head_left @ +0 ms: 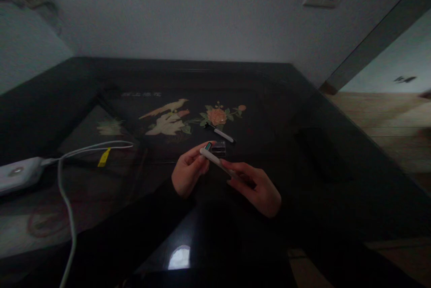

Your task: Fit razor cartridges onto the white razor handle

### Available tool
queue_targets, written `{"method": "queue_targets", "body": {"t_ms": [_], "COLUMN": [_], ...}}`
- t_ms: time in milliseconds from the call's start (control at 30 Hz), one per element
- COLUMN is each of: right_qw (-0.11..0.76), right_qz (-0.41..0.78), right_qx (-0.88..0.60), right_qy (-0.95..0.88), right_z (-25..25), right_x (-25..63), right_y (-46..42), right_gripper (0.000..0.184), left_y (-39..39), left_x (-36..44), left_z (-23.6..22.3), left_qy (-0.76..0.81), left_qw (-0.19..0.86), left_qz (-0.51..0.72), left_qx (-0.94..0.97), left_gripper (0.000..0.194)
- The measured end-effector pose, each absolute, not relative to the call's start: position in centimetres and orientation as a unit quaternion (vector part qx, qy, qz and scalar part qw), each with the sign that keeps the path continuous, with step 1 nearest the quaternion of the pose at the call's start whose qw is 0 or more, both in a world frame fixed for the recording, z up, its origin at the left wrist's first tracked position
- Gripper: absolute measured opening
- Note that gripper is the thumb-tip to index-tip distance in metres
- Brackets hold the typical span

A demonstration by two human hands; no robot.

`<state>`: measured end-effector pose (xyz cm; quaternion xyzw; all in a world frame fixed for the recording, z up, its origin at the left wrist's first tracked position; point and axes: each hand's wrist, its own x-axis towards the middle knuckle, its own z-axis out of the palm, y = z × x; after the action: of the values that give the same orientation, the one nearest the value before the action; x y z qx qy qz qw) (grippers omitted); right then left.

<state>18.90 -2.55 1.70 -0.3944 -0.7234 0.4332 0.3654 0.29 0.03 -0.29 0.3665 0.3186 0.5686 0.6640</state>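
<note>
My left hand (190, 169) is closed, its fingertips pinching the upper left end of a slim white stick-like piece (215, 159). A small dark piece with a teal edge (208, 146) shows at that end; whether it is attached to the stick I cannot tell. My right hand (257, 187) holds the lower right end of the same stick between thumb and fingers. Just beyond the hands a small clear plastic case (219, 148) lies on the dark tabletop. Behind it rests a thin grey-white stick with black ends (224, 135).
The glossy black table (269, 99) carries a bird and flower picture and meets a wall behind. On the left lie a white power strip (20, 173), its white cable (65, 198) and a yellow tag (104, 157). A dark flat object (319, 153) is at the right.
</note>
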Motion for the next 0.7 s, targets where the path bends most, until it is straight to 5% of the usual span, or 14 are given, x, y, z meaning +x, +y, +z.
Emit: {"method": "queue_targets", "body": {"t_ms": [700], "right_qw": [0.379], "right_qz": [0.395], "right_qx": [-0.441], "right_qy": [-0.711], "right_z": [1.62], "right_x": [19.07], "right_y": [-2.09], "right_gripper": [0.037], "left_y": [-0.23], "left_x": [0.36], "left_z": [-0.22], "left_qy": [0.340], "left_qw": [0.655], "left_qz": [0.563], "left_qx": [0.373], "left_gripper": [0.058]}}
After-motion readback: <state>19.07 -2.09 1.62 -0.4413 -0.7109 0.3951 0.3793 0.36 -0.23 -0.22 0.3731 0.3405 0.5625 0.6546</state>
